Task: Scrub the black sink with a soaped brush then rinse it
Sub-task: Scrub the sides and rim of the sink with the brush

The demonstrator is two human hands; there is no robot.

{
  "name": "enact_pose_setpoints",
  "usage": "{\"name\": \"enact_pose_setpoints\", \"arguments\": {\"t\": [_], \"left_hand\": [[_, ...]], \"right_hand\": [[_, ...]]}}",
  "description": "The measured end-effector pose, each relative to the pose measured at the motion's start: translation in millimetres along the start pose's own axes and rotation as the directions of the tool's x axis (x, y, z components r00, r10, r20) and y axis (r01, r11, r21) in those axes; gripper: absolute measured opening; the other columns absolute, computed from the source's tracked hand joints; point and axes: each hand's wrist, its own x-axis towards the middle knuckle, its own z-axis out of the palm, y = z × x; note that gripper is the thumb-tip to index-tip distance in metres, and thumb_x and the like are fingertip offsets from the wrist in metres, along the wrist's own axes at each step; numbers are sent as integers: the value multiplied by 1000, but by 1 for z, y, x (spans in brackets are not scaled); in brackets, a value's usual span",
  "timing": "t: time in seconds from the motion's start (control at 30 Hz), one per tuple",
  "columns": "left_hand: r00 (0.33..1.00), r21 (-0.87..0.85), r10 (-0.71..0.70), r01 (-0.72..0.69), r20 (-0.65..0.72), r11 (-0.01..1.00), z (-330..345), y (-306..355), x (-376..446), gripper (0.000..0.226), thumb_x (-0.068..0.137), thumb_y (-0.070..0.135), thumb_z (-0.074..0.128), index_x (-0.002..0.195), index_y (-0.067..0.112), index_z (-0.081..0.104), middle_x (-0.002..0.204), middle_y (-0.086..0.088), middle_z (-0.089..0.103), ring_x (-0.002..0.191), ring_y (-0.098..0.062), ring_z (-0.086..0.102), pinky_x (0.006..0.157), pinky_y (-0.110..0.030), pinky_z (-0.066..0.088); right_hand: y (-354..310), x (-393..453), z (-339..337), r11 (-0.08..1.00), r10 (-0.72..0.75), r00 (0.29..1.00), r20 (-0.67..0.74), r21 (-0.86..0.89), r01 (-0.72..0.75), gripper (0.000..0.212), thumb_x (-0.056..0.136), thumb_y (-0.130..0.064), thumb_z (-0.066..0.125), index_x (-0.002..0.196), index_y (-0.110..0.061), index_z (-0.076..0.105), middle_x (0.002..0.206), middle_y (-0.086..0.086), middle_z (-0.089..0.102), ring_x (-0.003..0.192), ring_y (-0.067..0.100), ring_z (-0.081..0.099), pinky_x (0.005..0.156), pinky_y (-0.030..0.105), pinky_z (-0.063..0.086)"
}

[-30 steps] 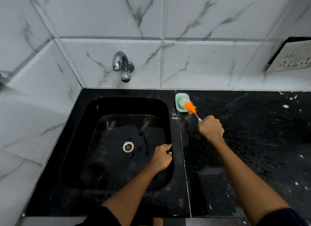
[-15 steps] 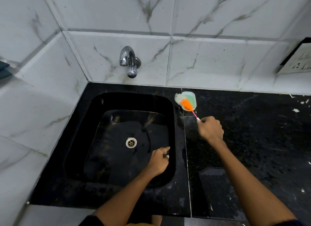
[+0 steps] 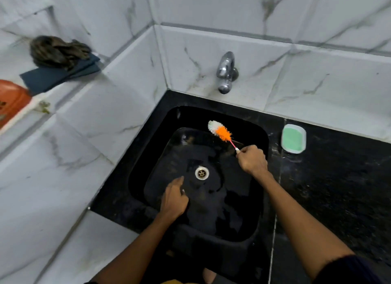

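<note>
The black sink [image 3: 251, 224] is set into a black stone counter, with a metal drain [image 3: 201, 173] in its floor. My right hand [image 3: 251, 160] grips the pink handle of a brush [image 3: 220, 131] with orange and white bristles. The bristle head is over the sink's far wall, below the chrome tap [image 3: 226, 72]. My left hand [image 3: 174, 199] hovers inside the sink, left of the drain, fingers loosely curled and holding nothing. A white dish of green soap [image 3: 293, 138] sits on the counter to the right of the sink.
The black counter [image 3: 338, 188] stretches to the right. White marble tiles cover the walls behind and to the left. On a ledge at upper left lie a dark cloth bundle [image 3: 57, 51], a folded blue cloth [image 3: 59, 76] and an orange object [image 3: 10, 99].
My right hand carried the brush from the soap dish leftward over the sink. My left hand moved from the sink's right wall to left of the drain. The view swung left.
</note>
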Motion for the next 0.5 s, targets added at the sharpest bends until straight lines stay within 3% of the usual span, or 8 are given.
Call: {"name": "enact_pose_setpoints", "arguments": {"t": [0.17,0.3,0.5], "left_hand": [[984,66,-56,68,-170,995,-47,-20,7,61,88,4,48,148,9,42,152,-8,41,140,-24,37,117,-34,32],[980,113,-50,72,-194,991,-66,-35,13,66,86,3,49,151,8,36,158,-8,33,145,-23,29,119,-30,25],[980,171,-10,45,-197,984,-83,-53,30,71,83,4,52,152,9,34,162,-6,24,149,-21,22,121,-29,22]], "right_hand": [[-52,1,63,986,-168,975,145,-1,170,31,91,-46,51,85,-24,73,81,3,66,83,27,62,71,33,49],[-78,-11,115,966,-257,950,180,43,253,38,93,-48,49,68,-23,62,67,-2,63,70,23,60,63,34,49],[-93,-15,159,975,-222,960,170,51,216,32,94,-42,47,70,-22,54,63,-3,59,62,22,56,58,38,52]]}}
